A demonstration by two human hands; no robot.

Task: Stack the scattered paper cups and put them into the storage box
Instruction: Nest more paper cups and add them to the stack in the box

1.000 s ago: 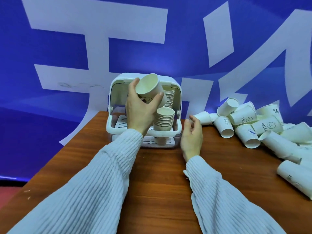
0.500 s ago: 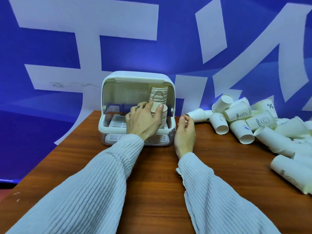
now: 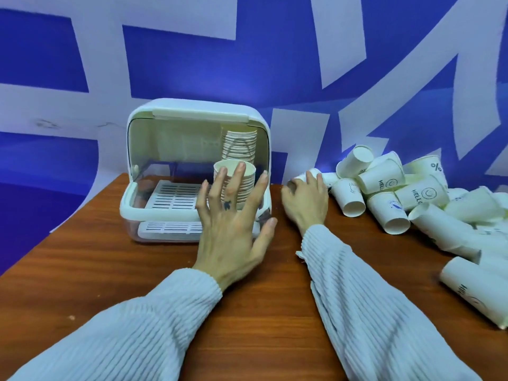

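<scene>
- Just beyond your left hand [image 3: 233,229], the front stack of paper cups [image 3: 238,185] stands upright in the right half of the storage box [image 3: 143,171]; a taller stack [image 3: 239,145] stands behind it. Left fingers [image 3: 238,178] are straight and spread, holding nothing.
- Right of your right hand [image 3: 303,200], the loose cup pile [image 3: 406,193] lies on its sides on the wooden table [image 3: 110,270], well apart from the box.
- Right fingers are curled at a lying cup [image 3: 316,173] at the pile's near-left edge; blur, so I cannot tell if they actually grip it.
- Handling, my read: thin paper, very light, walls crush easily. Rolled rim is the stiff part.
- Take each cup around the upper wall just below the rim, thumb opposite fingers, light squeeze only.
- Cups on their sides will likely roll or skate if nudged; lift, don't drag.
- Nested stacks look top-heavy: grip low on the stack and lower new cups straight in, mouth up.
</scene>
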